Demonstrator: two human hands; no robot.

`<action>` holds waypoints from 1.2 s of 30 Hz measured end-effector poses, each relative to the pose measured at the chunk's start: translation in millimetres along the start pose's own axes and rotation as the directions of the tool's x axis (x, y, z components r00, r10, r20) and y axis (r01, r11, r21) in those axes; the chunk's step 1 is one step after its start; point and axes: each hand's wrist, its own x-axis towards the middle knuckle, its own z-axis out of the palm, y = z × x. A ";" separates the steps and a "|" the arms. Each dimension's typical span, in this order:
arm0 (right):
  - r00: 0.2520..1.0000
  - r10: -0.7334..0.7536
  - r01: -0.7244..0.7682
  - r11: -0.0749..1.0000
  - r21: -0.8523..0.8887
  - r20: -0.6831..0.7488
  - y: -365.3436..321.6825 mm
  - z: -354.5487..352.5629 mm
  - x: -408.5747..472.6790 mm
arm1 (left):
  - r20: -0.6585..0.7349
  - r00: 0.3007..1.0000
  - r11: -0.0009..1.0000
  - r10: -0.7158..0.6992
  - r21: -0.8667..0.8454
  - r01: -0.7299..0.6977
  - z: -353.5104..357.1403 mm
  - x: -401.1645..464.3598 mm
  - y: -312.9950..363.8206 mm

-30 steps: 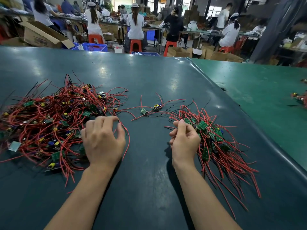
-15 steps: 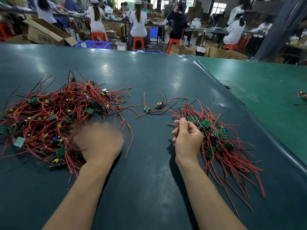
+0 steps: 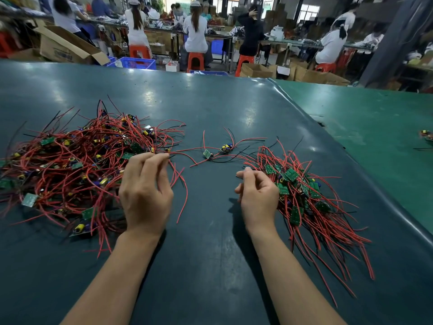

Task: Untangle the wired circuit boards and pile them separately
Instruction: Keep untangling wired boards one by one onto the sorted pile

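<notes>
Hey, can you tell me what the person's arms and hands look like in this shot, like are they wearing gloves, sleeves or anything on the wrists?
Both are bare. The left hand and right hand wear no gloves, and no rings, watch or wristband show. Both forearms are uncovered as far as the bottom edge of the picture, so no sleeve is in view. The fingernails that show look short and unpainted.

Dark table [image 3: 210, 109], tangled heap [image 3: 77, 165], sorted pile [image 3: 311, 202]

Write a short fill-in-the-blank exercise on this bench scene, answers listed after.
1. The tangled pile lies on the person's ____ side.
2. Most wires in the sorted pile are ____.
3. The left hand reaches into the ____ pile.
4. Two loose boards lie ____ the two piles.

Answers: left; red; tangled; between
</notes>
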 end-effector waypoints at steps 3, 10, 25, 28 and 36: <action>0.977 -0.074 0.085 0.995 -0.048 0.198 -1.3 3.2 -6.5 | 0.009 0.989 0.980 0.146 -0.138 -0.143 1.3 -3.1 10.6; 0.761 -0.253 0.383 0.918 -0.099 0.597 -4.8 1.8 -13.3 | 0.272 0.819 0.783 0.505 -0.543 -0.303 10.9 -19.4 37.7; 0.930 0.073 -0.194 0.930 0.312 0.361 -15.2 0.4 -7.3 | 0.565 0.812 0.980 -0.148 -0.027 0.198 11.8 -20.1 20.5; 0.933 0.069 -0.186 0.932 0.310 0.353 -14.8 2.4 -8.8 | 0.493 0.851 0.971 -0.183 -0.046 0.235 12.7 -19.5 21.0; 0.976 0.128 -0.181 0.925 0.333 0.176 -14.5 4.4 -4.9 | 0.426 0.890 0.986 -0.162 0.040 0.160 15.2 -15.5 18.7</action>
